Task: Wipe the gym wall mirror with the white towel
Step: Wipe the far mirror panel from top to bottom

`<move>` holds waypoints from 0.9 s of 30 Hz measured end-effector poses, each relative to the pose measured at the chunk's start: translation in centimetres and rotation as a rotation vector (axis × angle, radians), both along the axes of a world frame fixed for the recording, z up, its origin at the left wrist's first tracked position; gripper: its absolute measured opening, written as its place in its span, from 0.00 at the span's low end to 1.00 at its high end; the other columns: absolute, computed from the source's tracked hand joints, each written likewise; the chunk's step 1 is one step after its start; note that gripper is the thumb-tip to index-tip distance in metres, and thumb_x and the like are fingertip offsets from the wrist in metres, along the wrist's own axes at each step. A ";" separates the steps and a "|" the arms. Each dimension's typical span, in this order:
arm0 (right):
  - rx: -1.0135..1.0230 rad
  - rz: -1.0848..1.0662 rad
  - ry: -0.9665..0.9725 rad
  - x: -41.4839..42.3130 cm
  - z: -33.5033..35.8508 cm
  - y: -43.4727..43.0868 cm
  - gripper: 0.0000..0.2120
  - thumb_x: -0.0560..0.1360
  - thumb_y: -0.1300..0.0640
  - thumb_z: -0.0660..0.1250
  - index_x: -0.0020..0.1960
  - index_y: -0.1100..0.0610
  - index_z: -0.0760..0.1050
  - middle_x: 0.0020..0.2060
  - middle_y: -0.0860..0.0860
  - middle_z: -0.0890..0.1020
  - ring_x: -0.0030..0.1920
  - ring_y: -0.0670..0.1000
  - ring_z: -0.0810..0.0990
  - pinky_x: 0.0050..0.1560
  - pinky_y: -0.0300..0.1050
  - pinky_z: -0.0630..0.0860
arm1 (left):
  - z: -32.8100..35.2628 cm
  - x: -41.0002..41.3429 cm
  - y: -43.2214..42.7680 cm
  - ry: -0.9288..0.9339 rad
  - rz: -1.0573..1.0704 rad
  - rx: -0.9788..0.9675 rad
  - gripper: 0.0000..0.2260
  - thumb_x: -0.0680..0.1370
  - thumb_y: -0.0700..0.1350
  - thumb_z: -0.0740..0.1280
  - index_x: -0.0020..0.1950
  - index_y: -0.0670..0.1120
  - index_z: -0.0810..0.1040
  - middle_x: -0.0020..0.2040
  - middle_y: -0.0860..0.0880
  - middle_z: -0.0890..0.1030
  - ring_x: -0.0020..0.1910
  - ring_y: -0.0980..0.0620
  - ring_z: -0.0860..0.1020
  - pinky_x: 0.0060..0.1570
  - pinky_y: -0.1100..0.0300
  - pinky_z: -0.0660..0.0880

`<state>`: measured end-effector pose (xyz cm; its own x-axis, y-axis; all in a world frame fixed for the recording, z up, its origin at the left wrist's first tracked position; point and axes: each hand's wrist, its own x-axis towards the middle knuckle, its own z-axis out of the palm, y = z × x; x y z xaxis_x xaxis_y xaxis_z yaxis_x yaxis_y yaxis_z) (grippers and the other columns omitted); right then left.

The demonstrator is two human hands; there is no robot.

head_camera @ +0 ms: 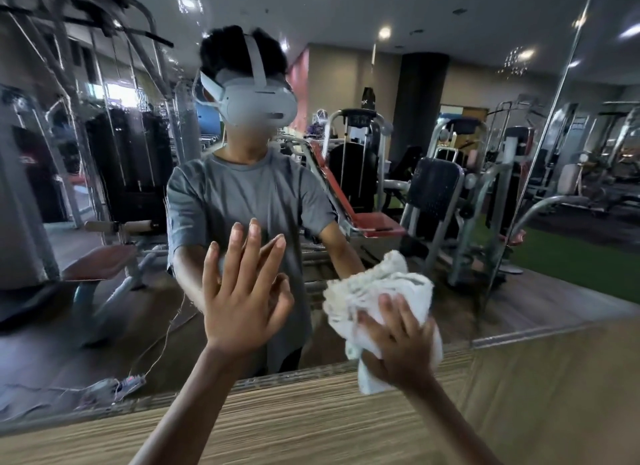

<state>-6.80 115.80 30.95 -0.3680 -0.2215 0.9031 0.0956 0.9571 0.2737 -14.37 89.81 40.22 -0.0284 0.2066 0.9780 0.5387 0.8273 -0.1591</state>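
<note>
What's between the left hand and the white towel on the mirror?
Only bare mirror glass, seen in the head view; the left hand and the white towel are apart.

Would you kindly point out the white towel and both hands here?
white towel (377,286): head view, bunched upper folds.
left hand (239,305): head view, back of hand.
right hand (401,343): head view, back of hand.

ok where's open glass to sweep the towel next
Open mirror lies left of the left hand, above both hands, and right of the towel the right hand presses, up to the vertical seam. Crowded: the narrow gap between left hand and towel.
</note>
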 end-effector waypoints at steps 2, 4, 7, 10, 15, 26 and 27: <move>-0.164 -0.026 0.053 0.6 1.4 1.7 0.23 0.76 0.42 0.55 0.66 0.52 0.71 0.80 0.54 0.57 0.73 0.59 0.65 0.57 0.61 0.67 | 0.0 0.1 0.2 -0.004 0.006 0.011 0.26 0.78 0.49 0.65 0.76 0.45 0.70 0.77 0.38 0.66 0.78 0.39 0.62 0.74 0.37 0.60; -0.448 -0.075 0.178 0.2 4.3 1.1 0.27 0.72 0.46 0.59 0.67 0.58 0.70 0.76 0.63 0.64 0.73 0.63 0.64 0.61 0.66 0.66 | 0.0 0.1 0.4 0.001 0.012 0.021 0.26 0.78 0.49 0.64 0.77 0.46 0.69 0.77 0.38 0.66 0.79 0.40 0.61 0.74 0.37 0.59; -0.652 -0.077 0.285 -1.1 6.8 -2.8 0.30 0.74 0.47 0.59 0.72 0.59 0.66 0.75 0.66 0.64 0.76 0.64 0.61 0.65 0.66 0.62 | -0.1 0.0 0.3 0.003 -0.003 0.016 0.27 0.78 0.50 0.64 0.77 0.46 0.68 0.77 0.39 0.66 0.79 0.41 0.59 0.75 0.39 0.57; -0.376 -0.019 0.144 -1.2 3.3 -4.0 0.26 0.77 0.44 0.56 0.71 0.57 0.68 0.76 0.64 0.63 0.75 0.63 0.62 0.61 0.62 0.63 | -0.2 -0.2 0.1 0.006 -0.002 0.007 0.27 0.78 0.49 0.65 0.77 0.46 0.69 0.77 0.38 0.66 0.79 0.41 0.60 0.75 0.39 0.58; -0.205 -0.044 0.053 0.7 0.5 1.6 0.22 0.75 0.45 0.56 0.64 0.54 0.71 0.77 0.61 0.63 0.72 0.62 0.65 0.57 0.64 0.69 | -0.1 0.0 0.0 0.006 0.005 -0.005 0.27 0.78 0.49 0.64 0.77 0.45 0.69 0.77 0.38 0.66 0.79 0.40 0.60 0.74 0.38 0.59; 0.088 0.001 0.037 -0.3 4.3 -1.0 0.27 0.77 0.41 0.53 0.75 0.47 0.66 0.80 0.52 0.59 0.77 0.56 0.61 0.56 0.59 0.67 | 0.0 -0.2 -0.2 0.008 0.003 -0.018 0.27 0.77 0.50 0.65 0.76 0.45 0.71 0.77 0.39 0.67 0.78 0.40 0.62 0.73 0.37 0.61; 0.055 -0.002 0.031 0.3 4.6 0.2 0.27 0.77 0.41 0.54 0.73 0.47 0.67 0.80 0.52 0.58 0.76 0.56 0.63 0.55 0.60 0.68 | 0.0 -0.1 -0.2 -0.001 -0.002 -0.020 0.26 0.77 0.50 0.64 0.75 0.45 0.71 0.77 0.39 0.67 0.78 0.40 0.62 0.73 0.37 0.61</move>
<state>-6.54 115.97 35.53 -0.3404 -0.2703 0.9006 0.1064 0.9406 0.3225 -14.45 89.65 40.26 -0.0293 0.2257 0.9737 0.5409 0.8228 -0.1745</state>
